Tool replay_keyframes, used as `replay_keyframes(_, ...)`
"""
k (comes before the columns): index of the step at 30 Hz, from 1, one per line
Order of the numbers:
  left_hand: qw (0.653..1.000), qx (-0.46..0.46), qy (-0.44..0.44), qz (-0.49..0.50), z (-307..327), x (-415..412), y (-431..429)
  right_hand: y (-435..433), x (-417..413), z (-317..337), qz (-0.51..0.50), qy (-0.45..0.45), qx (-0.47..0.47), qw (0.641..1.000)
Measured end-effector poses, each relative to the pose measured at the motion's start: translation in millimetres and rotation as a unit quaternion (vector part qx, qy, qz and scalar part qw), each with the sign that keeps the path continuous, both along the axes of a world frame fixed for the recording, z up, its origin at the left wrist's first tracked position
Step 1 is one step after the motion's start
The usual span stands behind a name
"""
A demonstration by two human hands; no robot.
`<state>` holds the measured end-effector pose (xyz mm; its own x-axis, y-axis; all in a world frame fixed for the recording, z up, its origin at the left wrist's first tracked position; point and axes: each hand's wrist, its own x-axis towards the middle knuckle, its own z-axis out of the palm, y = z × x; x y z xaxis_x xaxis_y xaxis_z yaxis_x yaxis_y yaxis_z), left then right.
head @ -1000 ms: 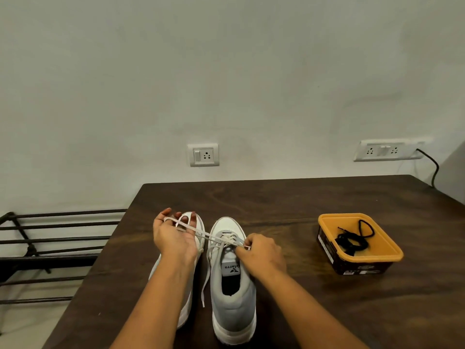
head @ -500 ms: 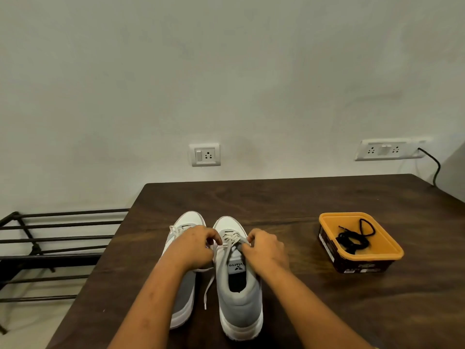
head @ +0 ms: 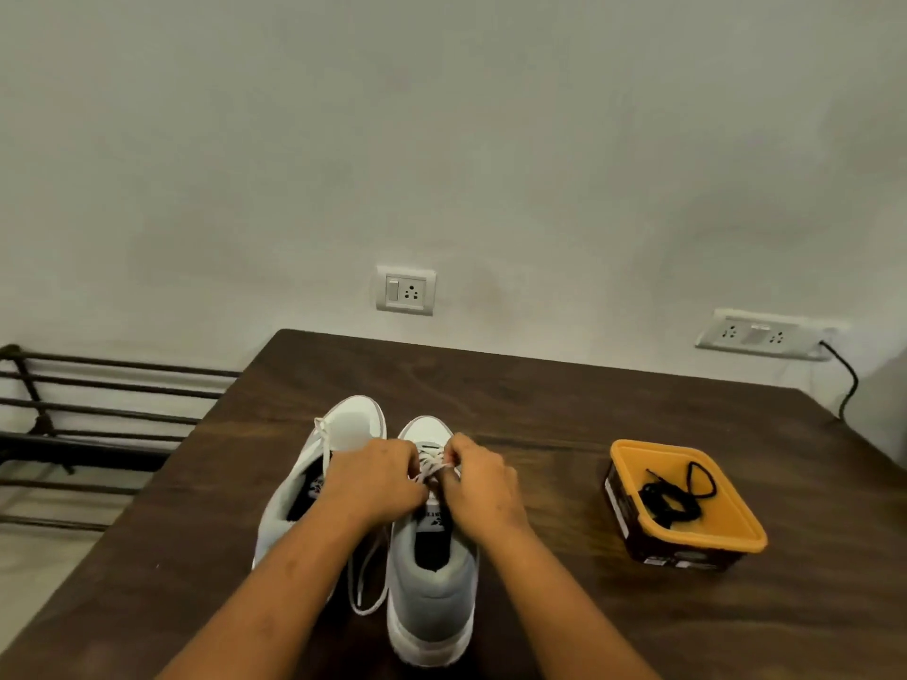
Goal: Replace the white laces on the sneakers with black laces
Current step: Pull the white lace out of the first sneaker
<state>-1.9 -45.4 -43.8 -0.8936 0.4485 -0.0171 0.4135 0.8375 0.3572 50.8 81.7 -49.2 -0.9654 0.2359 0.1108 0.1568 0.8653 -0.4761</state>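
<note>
sneakers: grey mesh, white rubber toes, paired on table
fingers: left hand, right hand pinching flat white lace
black laces: tangled in square orange tub
left: barred metal rack
</note>
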Motion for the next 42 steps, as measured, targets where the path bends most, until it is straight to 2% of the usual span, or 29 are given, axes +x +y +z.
replay_keyframes(2,1.0,0.013,0.001,0.006,2,-4,1,5,-4,-1,-0.07,0.024,-0.106,0.992)
replay_keyframes(3,1.0,0.023,-0.008,0.009,5,-3,4,12,-5,0,-0.109,0.036,-0.183,0.976)
replay_keyframes(4,0.999,0.031,-0.016,0.008,6,-2,8,17,-5,2,-0.148,0.044,-0.282,0.947)
replay_keyframes(6,0.999,0.034,-0.019,0.003,7,-2,13,26,-2,6,-0.187,0.025,-0.475,0.86)
replay_keyframes(7,0.999,0.035,-0.015,0.004,7,-3,14,29,-1,7,-0.195,0.015,-0.537,0.821)
replay_keyframes(12,0.998,0.047,-0.024,0.017,3,-6,15,37,4,13,-0.219,0.015,-0.692,0.688)
replay_keyframes(15,0.999,0.048,-0.014,0.016,4,-6,15,45,8,19,-0.222,0.037,-0.742,0.631)
replay_keyframes(17,0.998,0.057,-0.018,0.019,5,-6,13,55,10,24,-0.221,0.082,-0.778,0.582)
replay_keyframes(18,0.998,0.059,-0.023,0.018,6,-6,13,61,11,26,-0.22,0.1,-0.786,0.569)
replay_keyframes(19,0.998,0.058,-0.024,0.015,8,-6,12,65,12,28,-0.221,0.101,-0.78,0.576)
replay_keyframes(20,0.998,0.058,-0.024,0.012,9,-5,11,68,13,28,-0.225,0.08,-0.763,0.601)
replay_keyframes(23,0.998,0.057,-0.023,-0.008,10,-2,11,67,15,21,-0.227,-0.042,-0.682,0.694)
replay_keyframes(25,0.998,0.047,-0.02,-0.021,8,1,14,65,13,15,-0.224,-0.09,-0.586,0.773)
replay_keyframes(27,0.999,0.036,0.004,-0.018,7,4,18,62,10,14,-0.211,-0.091,-0.487,0.842)
replay_keyframes(29,0.999,0.021,0.046,-0.021,6,7,23,58,6,12,-0.176,-0.067,-0.424,0.886)
replay_keyframes(35,0.995,0.001,0.096,-0.032,1,6,32,37,4,12,-0.065,-0.129,-0.292,0.946)
replay_keyframes(38,0.992,0.016,0.12,-0.02,-1,3,36,33,5,13,-0.041,-0.133,-0.255,0.957)
replay_keyframes(42,0.987,-0.006,0.159,-0.014,-1,4,43,30,4,10,-0.059,-0.113,-0.213,0.969)
